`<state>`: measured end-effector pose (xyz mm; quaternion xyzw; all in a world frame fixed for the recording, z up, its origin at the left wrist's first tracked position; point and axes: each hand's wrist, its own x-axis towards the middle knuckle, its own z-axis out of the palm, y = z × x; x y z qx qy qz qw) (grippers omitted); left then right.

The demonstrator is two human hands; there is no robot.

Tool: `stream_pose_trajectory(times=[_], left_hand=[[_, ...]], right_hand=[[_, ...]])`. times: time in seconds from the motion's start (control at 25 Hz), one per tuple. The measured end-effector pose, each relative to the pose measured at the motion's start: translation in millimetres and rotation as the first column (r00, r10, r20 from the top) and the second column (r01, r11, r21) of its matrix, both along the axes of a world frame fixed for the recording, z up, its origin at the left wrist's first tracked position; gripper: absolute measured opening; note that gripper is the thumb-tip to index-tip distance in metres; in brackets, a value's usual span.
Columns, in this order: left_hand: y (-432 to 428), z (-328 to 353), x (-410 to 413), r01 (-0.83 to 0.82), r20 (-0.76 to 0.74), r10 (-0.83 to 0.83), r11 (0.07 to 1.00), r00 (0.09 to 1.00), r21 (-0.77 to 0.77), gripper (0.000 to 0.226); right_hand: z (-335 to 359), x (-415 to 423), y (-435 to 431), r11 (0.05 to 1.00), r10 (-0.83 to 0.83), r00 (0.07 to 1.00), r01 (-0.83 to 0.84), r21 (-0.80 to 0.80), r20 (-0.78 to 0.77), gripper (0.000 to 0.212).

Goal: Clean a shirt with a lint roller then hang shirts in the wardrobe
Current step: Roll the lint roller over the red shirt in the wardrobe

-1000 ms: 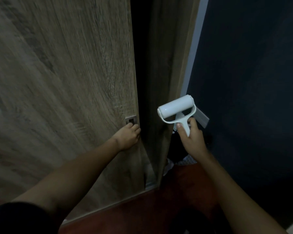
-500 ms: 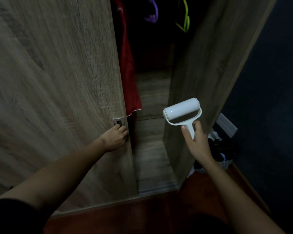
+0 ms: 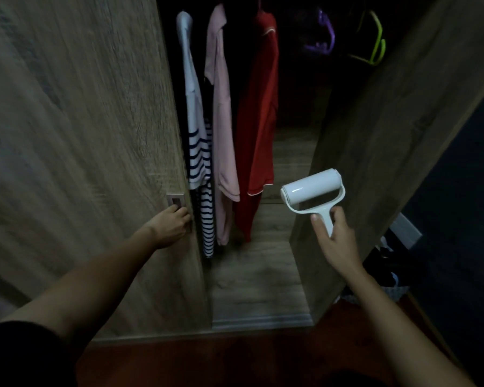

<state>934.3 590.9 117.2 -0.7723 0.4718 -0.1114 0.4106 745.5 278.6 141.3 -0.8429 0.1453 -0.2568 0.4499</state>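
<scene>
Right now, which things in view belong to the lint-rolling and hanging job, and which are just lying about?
Job:
lint roller in right hand
wardrobe door, left hand at its handle
hanging shirts: striped, pink, red
empty hangers: purple, green

Lying about:
dark clutter on floor

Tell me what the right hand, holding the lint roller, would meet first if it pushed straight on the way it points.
Probably nothing soon: the right hand aims the lint roller into the open gap right of the red shirt, toward the dark wardrobe back. The side panel runs close alongside; depth is unclear.
</scene>
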Motion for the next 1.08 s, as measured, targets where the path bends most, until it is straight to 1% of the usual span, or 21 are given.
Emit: stream_pose_trajectory(times=[0.08, 0.16, 0.24, 0.32, 0.36, 0.4, 0.44, 0.48, 0.52, 0.56, 0.6, 0.64, 0.68, 0.72, 0.76, 0.8, 0.84, 0.88, 0.92, 1.04, 1.08], left_hand=[[14.7, -1.7, 1.3, -0.102, -0.07, 0.102, 0.995, 0.992, 0.0, 0.039], [23.7, 3.4, 0.7, -0.142, -0.08, 0.143, 0.99, 0.987, 0.011, 0.038], [33.5, 5.1, 2.6, -0.179, -0.065, 0.184, 0.982, 0.981, 0.066, 0.039], [36.7, 10.7, 2.0, -0.223, -0.105, 0.232, 0.971, 0.967, 0.086, 0.039], [34.8, 12.9, -0.3, -0.215, -0.139, 0.219, 0.976, 0.966, 0.043, 0.038], [29.1, 16.1, -3.3, -0.156, -0.162, 0.147, 0.987, 0.976, -0.046, 0.036], [20.1, 18.7, -3.3, -0.017, -0.139, -0.007, 0.985, 0.99, -0.17, 0.032], [8.4, 22.6, -4.3, 0.109, -0.076, -0.134, 0.955, 0.988, -0.276, 0.027], [-5.9, 28.1, -4.6, 0.197, -0.039, -0.231, 0.897, 0.972, -0.397, 0.026], [-23.2, 35.9, -4.3, 0.241, -0.008, -0.288, 0.818, 0.958, -0.523, 0.027], [-43.0, 45.4, -4.1, 0.244, 0.018, -0.305, 0.724, 0.952, -0.646, 0.03], [-63.8, 55.2, -4.0, 0.215, 0.041, -0.289, 0.601, 0.956, -0.77, 0.031], [-86.7, 69.7, -6.5, 0.126, 0.008, -0.259, 0.442, 0.966, -0.888, 0.032], [-108.5, 81.4, -5.6, -0.032, -0.095, -0.223, 0.27, 0.97, -0.962, 0.033], [-128.9, 93.5, -5.4, -0.225, -0.245, -0.201, 0.12, 0.948, -0.967, 0.037], [-146.6, 102.5, -4.3, -0.383, -0.376, -0.195, -0.002, 0.906, -0.924, 0.046], [-160.8, 108.7, -1.8, -0.481, -0.458, -0.199, -0.084, 0.866, -0.873, 0.052], [-173.1, 112.3, 1.6, -0.525, -0.497, -0.2, -0.128, 0.845, -0.841, 0.053], [-182.7, 114.5, 3.6, -0.537, -0.507, -0.198, -0.147, 0.839, -0.831, 0.046], [-199.2, 113.6, -1.5, -0.559, -0.503, -0.282, -0.175, 0.817, -0.81, 0.017], [-199.3, 113.3, -6.3, -0.54, -0.473, -0.298, -0.21, 0.829, -0.815, 0.012]], right_hand=[[2.8, 2.4, 8.0, 1.0, 0.002, 1.0, -0.002, -0.014, 0.0, 0.022], [5.2, 4.3, 14.1, 1.0, 0.014, 1.0, -0.014, -0.016, 0.003, 0.022], [7.4, 6.1, 17.6, 1.0, 0.018, 1.0, -0.018, -0.013, -0.003, 0.021], [10.0, 7.6, 19.5, 1.0, 0.022, 1.0, -0.022, -0.011, -0.007, 0.021], [11.2, 9.0, 20.5, 1.0, 0.023, 1.0, -0.023, -0.01, -0.004, 0.021], [12.3, 10.9, 21.2, 1.0, 0.023, 1.0, -0.023, -0.007, 0.0, 0.022], [12.9, 13.0, 21.3, 1.0, 0.02, 1.0, -0.02, -0.003, 0.004, 0.022], [14.1, 15.2, 21.9, 1.0, 0.015, 1.0, -0.015, 0.003, 0.009, 0.022], [15.4, 17.2, 22.2, 1.0, 0.007, 1.0, -0.007, 0.009, 0.016, 0.023], [17.0, 18.1, 21.6, 1.0, 0.0, 1.0, -0.001, 0.016, 0.025, 0.023], [18.3, 18.2, 20.9, 1.0, -0.003, 0.999, 0.002, 0.023, 0.032, 0.024], [19.1, 17.2, 19.4, 1.0, -0.007, 0.999, 0.006, 0.027, 0.038, 0.024], [20.3, 15.2, 16.0, 0.999, -0.016, 0.999, 0.014, 0.029, 0.045, 0.024], [20.8, 13.2, 11.3, 0.999, -0.028, 0.998, 0.026, 0.033, 0.052, 0.023], [20.8, 11.3, 5.9, 0.999, -0.04, 0.997, 0.038, 0.039, 0.059, 0.023], [21.4, 9.6, -0.3, 0.998, -0.053, 0.996, 0.05, 0.042, 0.069, 0.022], [21.9, 8.7, -7.1, 0.997, -0.064, 0.995, 0.061, 0.044, 0.078, 0.021], [23.0, 8.9, -14.1, 0.997, -0.073, 0.994, 0.069, 0.047, 0.085, 0.02], [24.5, 10.1, -20.5, 0.996, -0.078, 0.993, 0.074, 0.053, 0.087, 0.019], [30.3, 20.2, -38.4, 0.995, -0.076, 0.992, 0.07, 0.066, 0.096, 0.017], [32.0, 26.4, -43.1, 0.996, -0.07, 0.993, 0.063, 0.069, 0.1, 0.017]])
